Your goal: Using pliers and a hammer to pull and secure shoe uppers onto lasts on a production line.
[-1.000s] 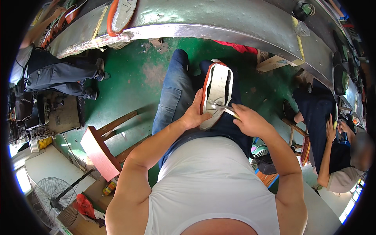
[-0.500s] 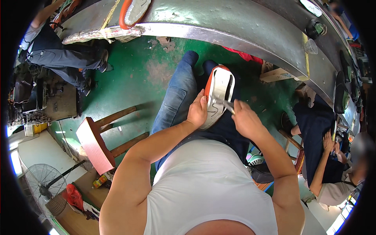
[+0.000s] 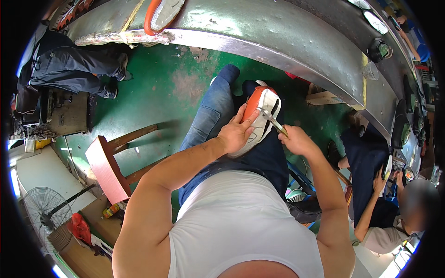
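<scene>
An orange and white shoe (image 3: 252, 134) lies slanted across my right thigh, its pale underside with a dark curved mark turned up. My left hand (image 3: 235, 135) grips its left side, fingers stretched over the orange upper. In my right hand (image 3: 299, 141) is a slim metal hand tool (image 3: 274, 122) with a hooked head; whether it is a hammer or pincers I cannot make out. That head touches the shoe's white edge near the far end. The shoe's lower side is hidden against my leg.
Beyond my knees runs a long metal bench (image 3: 278, 32) bearing another orange shoe (image 3: 162, 16). A wooden stool (image 3: 104, 169) is tipped over at left, near a fan (image 3: 46, 217). One person (image 3: 76, 67) stands far left; another (image 3: 382, 208) sits at right.
The shoe has turned clockwise, its far end swinging right. My left fingers have spread further over its orange side. The tool's head has moved farther along the shoe, to its edge.
</scene>
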A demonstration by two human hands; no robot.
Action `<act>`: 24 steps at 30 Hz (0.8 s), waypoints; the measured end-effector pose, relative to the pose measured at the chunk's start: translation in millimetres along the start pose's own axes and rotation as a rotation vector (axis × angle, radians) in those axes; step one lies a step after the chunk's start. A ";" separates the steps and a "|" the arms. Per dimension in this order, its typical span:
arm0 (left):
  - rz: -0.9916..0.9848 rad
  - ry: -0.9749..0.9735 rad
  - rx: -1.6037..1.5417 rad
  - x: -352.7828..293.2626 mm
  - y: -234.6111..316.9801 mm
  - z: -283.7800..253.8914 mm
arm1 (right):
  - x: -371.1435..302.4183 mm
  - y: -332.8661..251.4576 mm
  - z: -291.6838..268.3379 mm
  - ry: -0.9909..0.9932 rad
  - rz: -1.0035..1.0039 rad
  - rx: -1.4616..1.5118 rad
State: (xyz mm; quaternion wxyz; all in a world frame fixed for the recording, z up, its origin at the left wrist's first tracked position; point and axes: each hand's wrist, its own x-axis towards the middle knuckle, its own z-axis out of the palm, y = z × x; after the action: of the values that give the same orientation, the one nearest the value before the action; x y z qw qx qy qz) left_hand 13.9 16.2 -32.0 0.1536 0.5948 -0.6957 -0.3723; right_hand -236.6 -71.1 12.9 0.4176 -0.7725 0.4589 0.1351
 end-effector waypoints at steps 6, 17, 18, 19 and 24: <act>-0.111 -0.198 0.003 5.6 16.3 -26.6 | -9.5 -42.0 -14.5 0.168 -0.028 0.235; -0.240 -0.141 -0.515 -41.1 8.9 -29.0 | -25.3 2.0 38.2 0.286 -0.053 0.526; -0.285 -0.268 -0.337 -32.7 18.7 -49.3 | -30.7 14.2 52.2 0.334 -0.054 0.570; -0.333 -0.390 -0.154 -26.1 25.1 -63.8 | -30.1 23.8 67.3 0.338 -0.059 0.572; 0.282 0.083 0.095 -14.3 66.6 -158.5 | -56.1 43.3 102.0 0.376 0.194 1.028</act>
State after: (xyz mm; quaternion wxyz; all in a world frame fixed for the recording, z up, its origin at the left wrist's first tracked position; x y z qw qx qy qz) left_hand 74.0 -22.4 125.0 0.2048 0.5127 -0.7821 -0.2888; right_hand -284.8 30.8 -39.2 0.6371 -0.4346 0.6014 -0.2087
